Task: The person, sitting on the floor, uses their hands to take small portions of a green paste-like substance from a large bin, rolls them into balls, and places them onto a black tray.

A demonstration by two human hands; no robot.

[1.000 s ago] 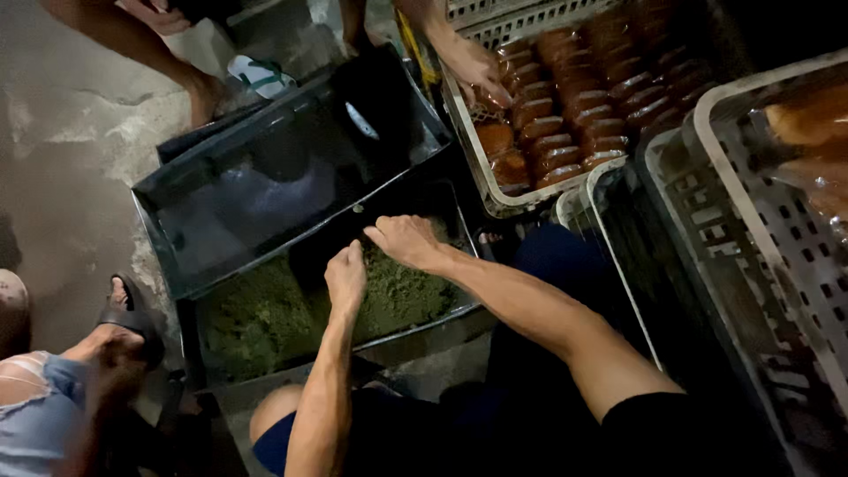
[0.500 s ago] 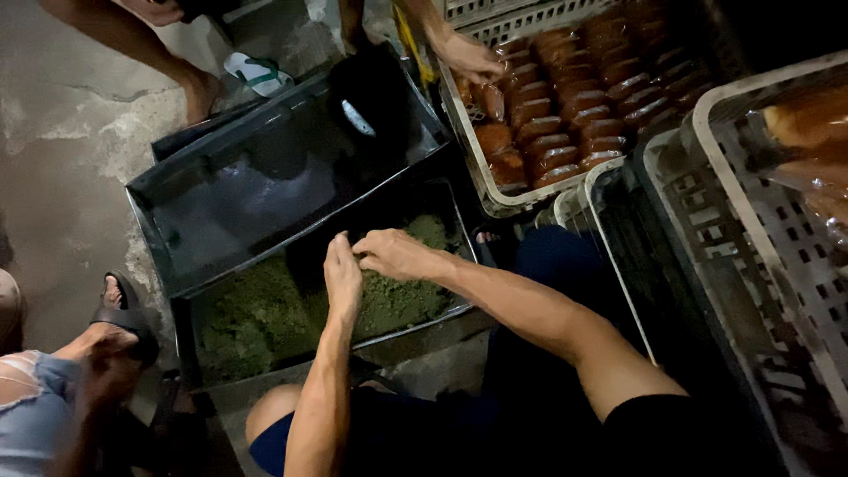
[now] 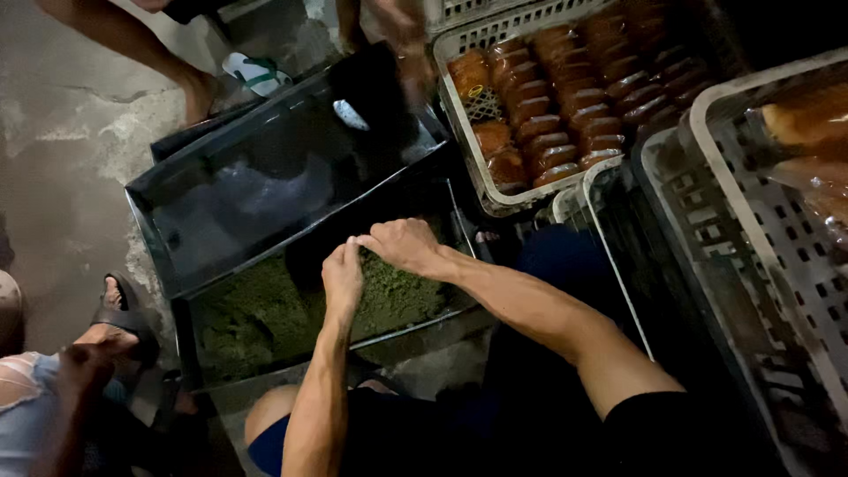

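While I look down from the head camera, I see my left hand [image 3: 343,278] and my right hand [image 3: 402,243] close together over the green crumbly stuff [image 3: 265,309] that fills the near black tray [image 3: 415,331]. Both hands have the fingers curled and pinched, and the fingertips meet above the green mass near the far edge of this tray. It seems they pinch a little of it between them, but I cannot tell how much is really held. The green stuff lies mostly along the near edge and toward the left corner of the tray.

At the left, beside the tray's left corner, another person's foot in a dark sandal [image 3: 124,314] stands on the concrete floor [image 3: 62,177].

Just behind the near tray lies a second black tray [image 3: 256,190], dark and shiny inside. At the right stand grey plastic crates [image 3: 751,238]. Farther away, a white crate [image 3: 481,185] holds rows of brown buns [image 3: 565,106], and another person's blurred hand [image 3: 397,31] is next to its left edge.
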